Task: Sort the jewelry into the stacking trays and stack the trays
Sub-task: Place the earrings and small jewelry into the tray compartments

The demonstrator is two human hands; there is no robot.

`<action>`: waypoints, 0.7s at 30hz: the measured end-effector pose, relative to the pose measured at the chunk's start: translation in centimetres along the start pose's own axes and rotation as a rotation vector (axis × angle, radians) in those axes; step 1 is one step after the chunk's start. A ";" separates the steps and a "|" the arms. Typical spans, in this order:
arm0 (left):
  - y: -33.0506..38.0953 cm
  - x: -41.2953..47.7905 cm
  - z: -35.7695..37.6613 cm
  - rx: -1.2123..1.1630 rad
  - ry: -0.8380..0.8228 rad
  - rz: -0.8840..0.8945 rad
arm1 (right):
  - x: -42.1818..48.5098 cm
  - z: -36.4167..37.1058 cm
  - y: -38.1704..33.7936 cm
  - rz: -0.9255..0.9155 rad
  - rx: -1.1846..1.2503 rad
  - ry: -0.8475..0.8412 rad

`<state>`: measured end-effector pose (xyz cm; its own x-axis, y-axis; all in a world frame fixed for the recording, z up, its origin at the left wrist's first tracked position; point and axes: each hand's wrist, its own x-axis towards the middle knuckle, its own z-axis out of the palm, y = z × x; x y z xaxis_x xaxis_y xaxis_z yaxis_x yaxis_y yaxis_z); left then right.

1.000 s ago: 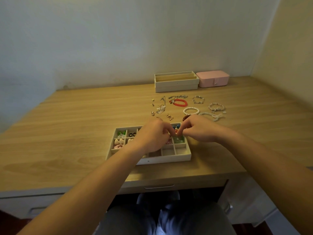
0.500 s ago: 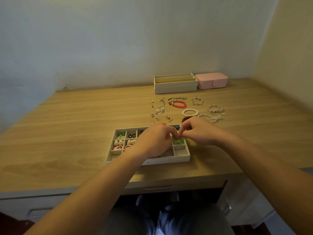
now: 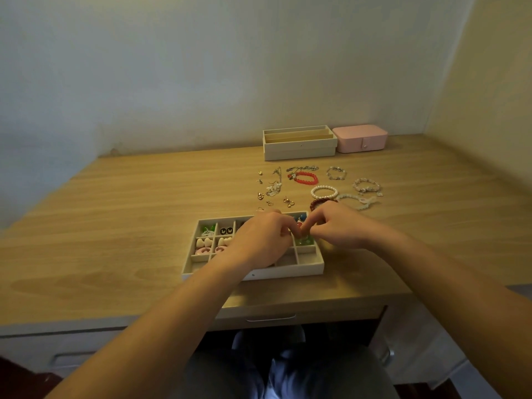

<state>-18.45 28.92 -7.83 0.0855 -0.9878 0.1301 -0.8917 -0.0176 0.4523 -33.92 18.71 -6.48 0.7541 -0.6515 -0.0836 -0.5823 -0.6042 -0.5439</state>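
1. Over the tray's (image 3: 253,274) right side, your left hand (image 3: 259,240) and right hand (image 3: 341,228) stay as before, curled fingertips meeting. You cannot tell whether they pinch anything.
2. Near the desk's (image 3: 115,211) front edge sits the tray; your left hand hides its middle compartments.
3. Beyond lie loose earrings (image 3: 260,196), a red bracelet (image 3: 306,177) and a pearl bracelet (image 3: 324,192). Stacked trays (image 3: 299,146) and a pink box (image 3: 359,139) stand by the wall.

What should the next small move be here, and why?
Probably lower the small red piece into the tray compartment below it: the left hand and right hand meet fingertips at it over the tray, and a white bracelet lies loose on the desk.
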 end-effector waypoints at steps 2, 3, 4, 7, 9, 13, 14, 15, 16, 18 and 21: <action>0.1 0.0 -0.1 -0.009 0.021 -0.005 | -0.1 0.0 -0.1 0.000 0.016 0.041; 0.1 -0.1 -0.1 -0.007 0.030 -0.009 | -0.1 0.0 -0.1 0.004 0.037 0.073; 0.1 -0.1 -0.2 -0.004 0.031 -0.012 | -0.2 0.1 0.0 0.010 0.060 0.100; 0.0 -0.4 -0.4 0.001 0.016 -0.014 | -0.2 0.6 -0.1 0.044 0.119 0.114; -0.3 -0.7 -0.6 -0.018 0.016 -0.013 | 0.0 1.0 -0.4 0.077 0.158 0.103; -1.5 -1.7 -1.0 -0.053 0.045 -0.046 | 0.7 1.7 -1.4 0.104 0.216 0.113; -1.9 -1.9 -1.2 -0.053 0.052 -0.060 | 1.0 1.9 -1.7 0.107 0.237 0.110; -2.4 -2.2 -1.3 -0.041 0.063 -0.079 | 1.3 2.2 -2.0 0.107 0.252 0.106; -3.0 -2.4 -1.4 -0.019 0.081 -0.094 | 1.6 2.5 -2.4 0.105 0.260 0.103; -4.1 -2.7 -1.6 0.010 0.142 -0.116 | 2.4 3.0 -3.1 0.095 0.271 0.090; -5.1 -2.7 -2.0 -0.041 0.229 -0.164 | 3.4 3.3 -3.7 0.105 0.355 0.068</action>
<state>-13.26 32.03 -8.72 0.3296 -0.9116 0.2457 -0.8393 -0.1638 0.5184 -28.20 20.21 -7.50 0.6672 -0.7374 -0.1054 -0.5049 -0.3436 -0.7918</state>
